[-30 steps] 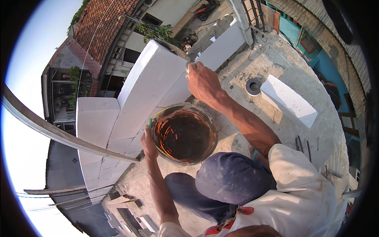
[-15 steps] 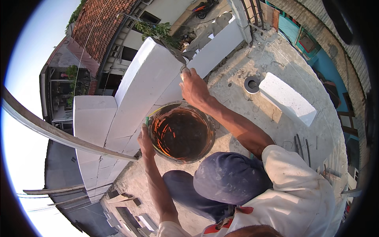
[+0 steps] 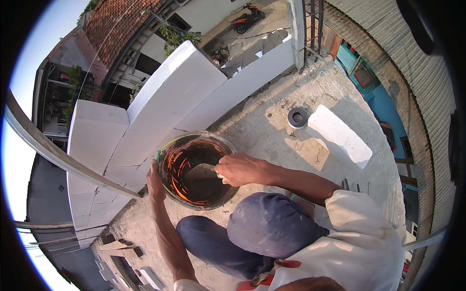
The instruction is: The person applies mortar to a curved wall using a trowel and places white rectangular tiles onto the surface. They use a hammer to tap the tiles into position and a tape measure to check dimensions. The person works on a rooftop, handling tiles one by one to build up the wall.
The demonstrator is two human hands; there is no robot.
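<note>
My left hand (image 3: 155, 180) grips the left rim of a round dark bucket (image 3: 177, 197), streaked orange inside, just below the green grip (image 3: 158, 155) on its yellow handle. My right hand (image 3: 239, 169) is closed around a trowel, with the grey blade (image 3: 200, 172) down inside the bucket; how much mortar is in there is hard to make out. Right behind the bucket stands a low wall of white blocks (image 3: 172, 92), grey mortar (image 3: 257, 56) lying along part of its top.
A loose white block (image 3: 340, 136) and a dark ring-shaped roll (image 3: 297, 118) lie on the concrete slab (image 3: 262, 116). A curved plank (image 3: 58, 157) crosses the left side. Rebar and a post (image 3: 298, 39) stand behind right, near the slab's edge; offcuts (image 3: 127, 247) lie lower left.
My right hand has come down from the top corner of the wall, and the trowel blade is now inside the bucket. My left hand stays at the rim. The view has shifted slightly.
</note>
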